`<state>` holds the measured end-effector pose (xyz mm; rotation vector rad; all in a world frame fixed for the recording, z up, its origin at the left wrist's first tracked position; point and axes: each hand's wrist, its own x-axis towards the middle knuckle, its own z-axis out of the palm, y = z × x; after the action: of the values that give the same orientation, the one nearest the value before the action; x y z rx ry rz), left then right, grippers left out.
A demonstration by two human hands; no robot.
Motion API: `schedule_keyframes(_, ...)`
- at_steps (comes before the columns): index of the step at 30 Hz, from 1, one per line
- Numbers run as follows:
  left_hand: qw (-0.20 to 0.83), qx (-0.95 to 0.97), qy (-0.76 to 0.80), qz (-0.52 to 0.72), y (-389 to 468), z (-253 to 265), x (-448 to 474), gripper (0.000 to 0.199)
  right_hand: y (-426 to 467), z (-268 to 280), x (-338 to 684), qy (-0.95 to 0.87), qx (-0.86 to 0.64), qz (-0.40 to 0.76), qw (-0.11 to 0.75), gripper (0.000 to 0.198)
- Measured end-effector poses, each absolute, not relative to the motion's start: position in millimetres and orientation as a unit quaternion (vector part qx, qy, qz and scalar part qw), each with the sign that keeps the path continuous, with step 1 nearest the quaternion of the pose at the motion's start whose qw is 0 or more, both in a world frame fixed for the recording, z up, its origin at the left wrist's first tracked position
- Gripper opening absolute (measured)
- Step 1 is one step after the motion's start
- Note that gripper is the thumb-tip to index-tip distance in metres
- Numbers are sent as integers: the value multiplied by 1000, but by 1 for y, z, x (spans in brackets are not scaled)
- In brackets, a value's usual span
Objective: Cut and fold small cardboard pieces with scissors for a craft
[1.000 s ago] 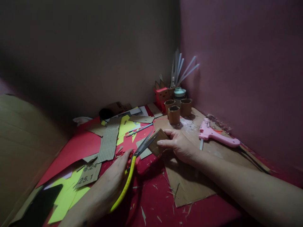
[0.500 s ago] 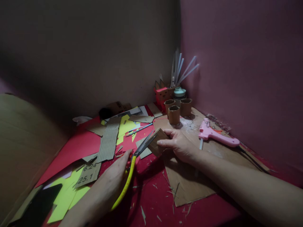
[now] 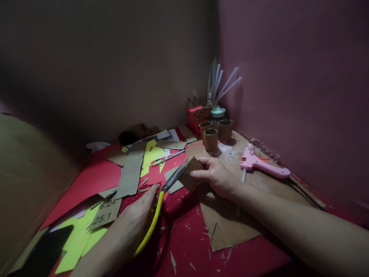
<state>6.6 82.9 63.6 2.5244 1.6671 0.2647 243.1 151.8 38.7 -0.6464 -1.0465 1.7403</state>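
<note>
Cardboard [image 3: 188, 181], likely light, stiff, best held by the edge pinched in right hand [image 3: 218, 176], opposite scissors [image 3: 160, 204] gripped in left hand [image 3: 140, 215].

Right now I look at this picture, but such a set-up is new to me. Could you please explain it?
There is no machine: these are a person's two bare hands. One camera, worn on the head, looks forward and down. The left hand holds yellow-handled scissors; the right hand holds a small cardboard piece at the blades. On the red surface lie yellow paper and a cardboard sheet. A pink glue gun lies at the right, and three cardboard tubes stand farther back.
</note>
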Motion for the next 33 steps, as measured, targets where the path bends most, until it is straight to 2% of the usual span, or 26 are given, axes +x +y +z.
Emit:
schedule_keyframes(3,53,832,547,77,83,64,7,45,151,39,243,-429,-274,712,483,26)
schedule_keyframes(9,22,844,530,78,86,50,-5,52,150,40,242,-425,-286,712,480,23)
schedule_keyframes(15,38,843,532,68,86,52,-5,52,150,41,242,-428,-293,710,476,23)
schedule_keyframes(22,107,820,560,48,82,63,2,49,150,40,242,-411,-287,719,482,24)
schedule_keyframes(29,101,797,596,-15,83,57,6,64,150,37,241,-420,-290,723,466,27)
schedule_keyframes(33,113,789,604,-19,81,57,7,60,148,36,240,-431,-295,730,441,32)
